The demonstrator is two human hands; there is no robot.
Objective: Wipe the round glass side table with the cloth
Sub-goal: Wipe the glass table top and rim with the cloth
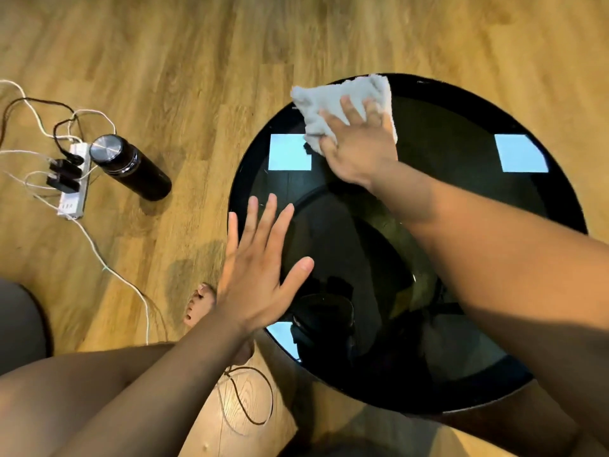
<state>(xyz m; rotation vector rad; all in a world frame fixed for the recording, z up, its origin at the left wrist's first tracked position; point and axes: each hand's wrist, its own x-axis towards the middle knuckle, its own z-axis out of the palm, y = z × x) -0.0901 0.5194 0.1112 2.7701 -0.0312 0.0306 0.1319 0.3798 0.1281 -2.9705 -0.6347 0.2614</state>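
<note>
The right hand [359, 150] presses the grey cloth [336, 100] onto the far-left rim of the round glass surface [461, 133], fingers [349, 110] spread and straight. The left hand [257, 275], fingers straight and apart, is over the near-left rim; whether it touches is unclear

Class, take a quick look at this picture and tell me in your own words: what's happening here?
A person is wiping a round black glass side table with a grey cloth. The right hand presses the cloth flat near the table's far-left edge. The left hand is open with fingers spread over the near-left rim; whether it touches the glass is unclear. On the wooden floor to the left are a black bottle and a power strip.
</note>
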